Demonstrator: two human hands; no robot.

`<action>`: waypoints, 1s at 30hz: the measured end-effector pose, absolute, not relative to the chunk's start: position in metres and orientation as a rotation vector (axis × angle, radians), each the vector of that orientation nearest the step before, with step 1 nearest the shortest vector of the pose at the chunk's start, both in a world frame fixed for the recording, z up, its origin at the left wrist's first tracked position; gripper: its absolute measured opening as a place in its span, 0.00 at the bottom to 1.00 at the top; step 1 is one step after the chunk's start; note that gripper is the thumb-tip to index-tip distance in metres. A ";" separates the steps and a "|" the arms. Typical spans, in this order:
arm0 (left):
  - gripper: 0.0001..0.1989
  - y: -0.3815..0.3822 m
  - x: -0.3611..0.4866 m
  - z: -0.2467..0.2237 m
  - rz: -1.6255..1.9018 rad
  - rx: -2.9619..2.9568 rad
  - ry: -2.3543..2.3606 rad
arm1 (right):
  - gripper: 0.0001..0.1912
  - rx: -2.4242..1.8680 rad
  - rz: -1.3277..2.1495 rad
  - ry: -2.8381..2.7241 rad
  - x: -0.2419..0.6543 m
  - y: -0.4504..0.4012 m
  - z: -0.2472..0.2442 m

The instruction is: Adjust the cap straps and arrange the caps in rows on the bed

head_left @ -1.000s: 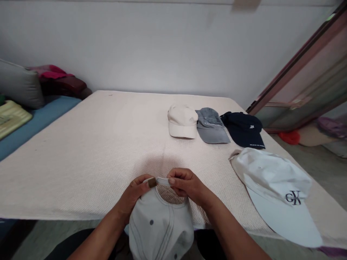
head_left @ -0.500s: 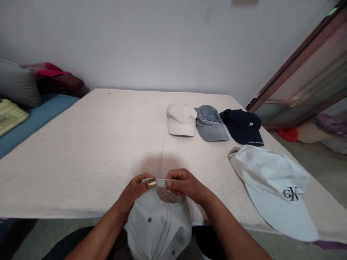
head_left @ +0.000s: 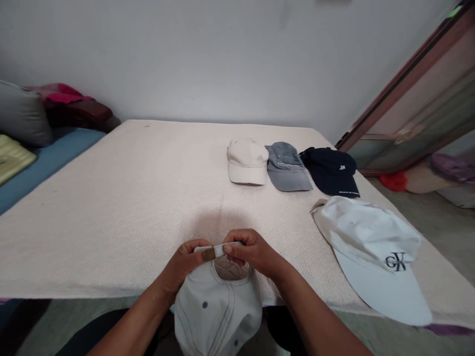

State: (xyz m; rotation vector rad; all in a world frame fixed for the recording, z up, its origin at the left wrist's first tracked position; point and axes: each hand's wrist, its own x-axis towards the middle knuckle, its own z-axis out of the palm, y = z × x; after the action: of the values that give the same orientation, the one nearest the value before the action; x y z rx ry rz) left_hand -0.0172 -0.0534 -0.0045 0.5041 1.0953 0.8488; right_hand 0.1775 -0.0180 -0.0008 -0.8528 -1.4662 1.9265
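Note:
A pale grey cap [head_left: 218,311] hangs at the near edge of the cloth-covered table [head_left: 148,198], its back opening facing up. My left hand [head_left: 185,264] is closed on the back of the cap, thumb beside the brass buckle [head_left: 210,254]. My right hand [head_left: 250,249] pinches the white strap [head_left: 218,250] just right of the buckle. Below the strap the arched opening shows.
A cream cap [head_left: 247,160], a grey cap [head_left: 288,165] and a navy cap [head_left: 330,170] lie in a row at the back right. Nearer, a large white cap [head_left: 374,247] reaches the table's front edge. A cushion [head_left: 22,116] is at far left.
My right hand has moved slightly left, closer to the buckle, and less strap shows between the hands. The brass buckle has tilted and shows more of its face.

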 end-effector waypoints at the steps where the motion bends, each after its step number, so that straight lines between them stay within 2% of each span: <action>1: 0.10 -0.054 -0.017 -0.004 0.843 0.500 1.108 | 0.15 -0.855 1.929 -1.454 0.177 -0.018 -0.001; 12: 0.07 -0.055 -0.017 -0.004 0.829 0.536 1.054 | 0.13 -0.901 1.920 -1.427 0.172 -0.022 -0.005; 30: 0.11 -0.057 -0.017 0.000 0.825 0.592 1.037 | 0.13 -0.962 1.773 -1.478 0.166 -0.023 -0.004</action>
State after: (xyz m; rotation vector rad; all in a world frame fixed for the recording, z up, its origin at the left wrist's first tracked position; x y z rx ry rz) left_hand -0.0170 -0.0568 -0.0004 0.5918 1.0371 0.8251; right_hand 0.1664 -0.0229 -0.0040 -0.9618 -1.4782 1.7730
